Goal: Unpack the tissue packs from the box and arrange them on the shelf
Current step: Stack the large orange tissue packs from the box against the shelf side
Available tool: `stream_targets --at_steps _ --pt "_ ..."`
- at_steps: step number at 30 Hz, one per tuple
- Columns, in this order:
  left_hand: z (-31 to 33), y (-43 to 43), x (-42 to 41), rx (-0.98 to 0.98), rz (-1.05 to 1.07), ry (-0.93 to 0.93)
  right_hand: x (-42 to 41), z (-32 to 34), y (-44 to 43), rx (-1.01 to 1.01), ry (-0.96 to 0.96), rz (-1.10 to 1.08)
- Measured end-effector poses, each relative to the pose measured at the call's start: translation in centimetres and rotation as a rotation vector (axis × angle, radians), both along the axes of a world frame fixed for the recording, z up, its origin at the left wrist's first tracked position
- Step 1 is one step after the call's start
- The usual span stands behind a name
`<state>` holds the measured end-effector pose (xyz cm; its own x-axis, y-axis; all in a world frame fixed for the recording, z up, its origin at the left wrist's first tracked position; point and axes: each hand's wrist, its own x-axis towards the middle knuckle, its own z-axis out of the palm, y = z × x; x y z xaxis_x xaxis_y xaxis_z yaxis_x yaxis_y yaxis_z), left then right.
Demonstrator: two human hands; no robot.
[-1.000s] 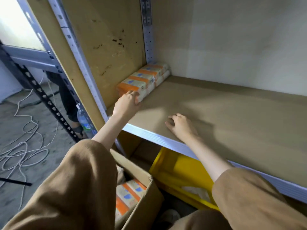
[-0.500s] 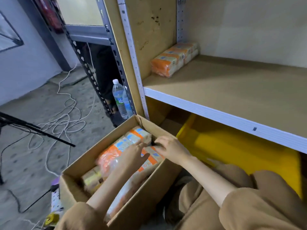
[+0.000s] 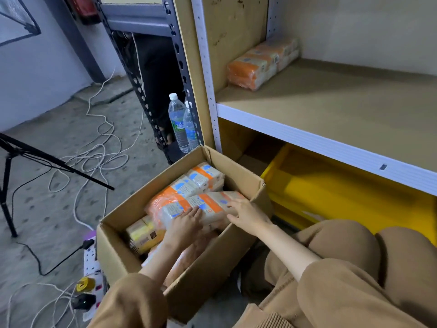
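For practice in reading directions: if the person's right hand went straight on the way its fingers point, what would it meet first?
Probably the beige, orange-banded plastic-wrapped tissue pack lying topmost in the brown cardboard box: the right hand points toward it, with its fingertips seemingly touching it.

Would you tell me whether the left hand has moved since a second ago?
Yes. The left hand has come down off the shelf into the cardboard box, onto a tissue pack.
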<state>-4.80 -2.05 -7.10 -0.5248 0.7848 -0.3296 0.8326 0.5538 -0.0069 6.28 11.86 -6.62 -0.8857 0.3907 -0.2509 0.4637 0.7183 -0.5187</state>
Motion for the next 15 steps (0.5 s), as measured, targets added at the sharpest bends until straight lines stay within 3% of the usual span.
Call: stream_targets --at_steps 8,12,15 --pt "1.6 -7.5 -2.8 0.1 0.127 -0.092 -3.4 -1.4 -1.2 0.095 -0.092 0.167" --pt "0.8 -6.8 -1.7 0.178 0.209 -0.133 -5.3 -2.1 -1.4 0.15 -0.215 0.302" --pt "-0.3 -5.0 -1.2 0.106 0.232 -0.1 -6.4 -3.0 -1.2 0.151 -0.27 0.337"
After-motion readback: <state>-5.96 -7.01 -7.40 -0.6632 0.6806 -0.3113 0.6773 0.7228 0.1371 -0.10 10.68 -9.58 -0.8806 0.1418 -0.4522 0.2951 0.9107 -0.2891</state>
